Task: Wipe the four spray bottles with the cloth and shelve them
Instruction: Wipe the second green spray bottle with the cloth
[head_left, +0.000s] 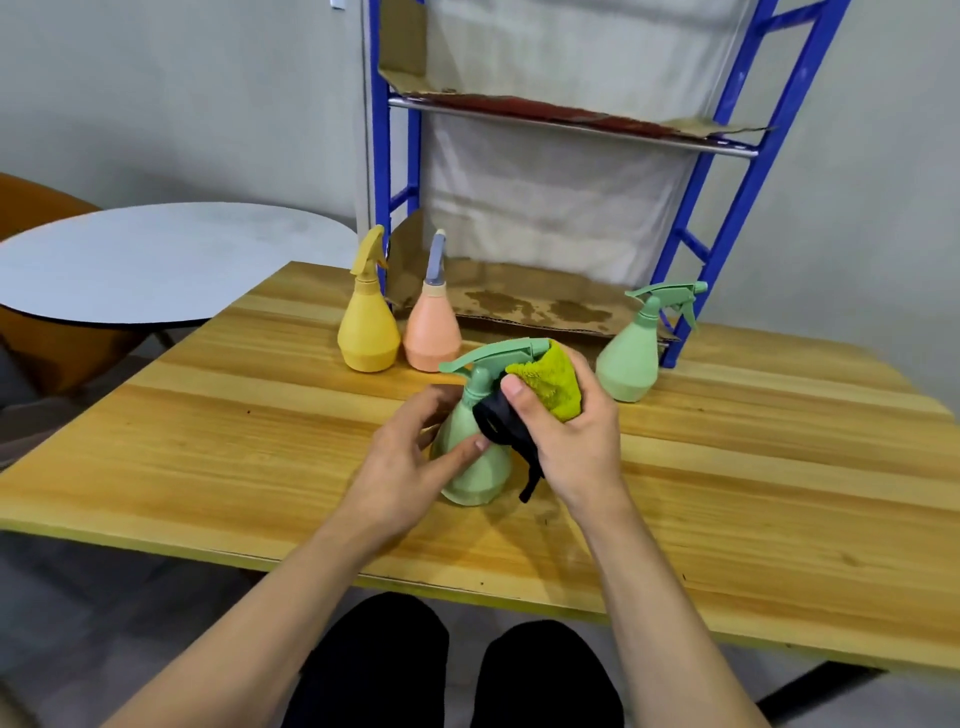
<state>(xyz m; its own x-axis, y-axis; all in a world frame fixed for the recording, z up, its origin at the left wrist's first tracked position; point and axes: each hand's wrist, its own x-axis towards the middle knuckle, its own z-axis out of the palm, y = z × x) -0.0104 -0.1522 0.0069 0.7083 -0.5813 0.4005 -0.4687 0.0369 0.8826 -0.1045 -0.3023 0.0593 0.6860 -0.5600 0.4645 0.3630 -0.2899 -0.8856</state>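
Head view, itemised.

Wooden worktop (727, 467): carries all four spray bottles.

Near green spray bottle (475, 457): upright at the worktop's middle, nozzle pointing left. Left hand (410, 457) holds its body, fingers (457, 454) curled round the left and front side.

Cloth (553, 384): yellow-green pile with a black edge and a black strip hanging down beside the bottle. Right hand (571, 436) grips it, thumb over the black part, fingers wrapped behind, and presses it against the bottle's neck and the back of its trigger head.

Yellow spray bottle (368, 332): upright toward the far edge, just left of the pink one.

Pink spray bottle (432, 332): upright, grey spray head, just behind the held bottle.

Far green spray bottle (631, 358): upright to the right, near the shelf's leg.

Blue shelf (737, 171): metal frame behind the worktop; stained cardboard liners (530, 306) on the lower and upper levels; no bottle on either.

Round grey table (166, 260): to the left, apart from the worktop.
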